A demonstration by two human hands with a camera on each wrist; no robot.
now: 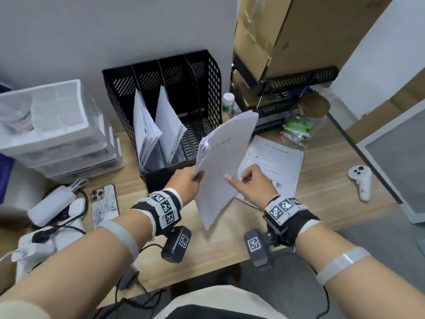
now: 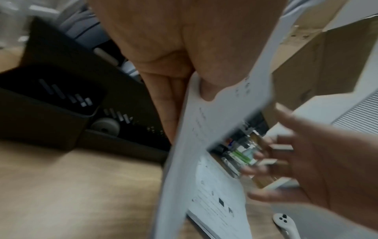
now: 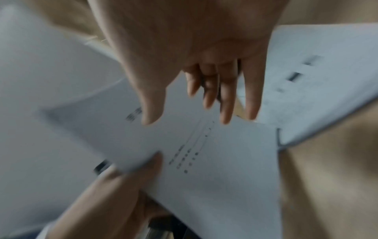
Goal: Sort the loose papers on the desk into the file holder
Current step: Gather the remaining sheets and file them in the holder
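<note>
Two hands over the table front edge. Left hand pinches a sheaf of papers at its left edge, thumb on top, fingers under; sheaf is lifted off the table, tilted, long axis running from near the body up and away to the right. Right hand grips nothing, index finger stretched toward the sheaf's face, other fingers loosely bent; wrist view too blurred to tell touching or just off it. File holder lies ahead and left of the sheaf, so left hand is nearer. Holder, four slots: two middle-left slots each hold leaning papers, rightmost slot looks bare, leftmost interior not clear. More loose sheets lie flat on the table under and right of right hand.
</note>
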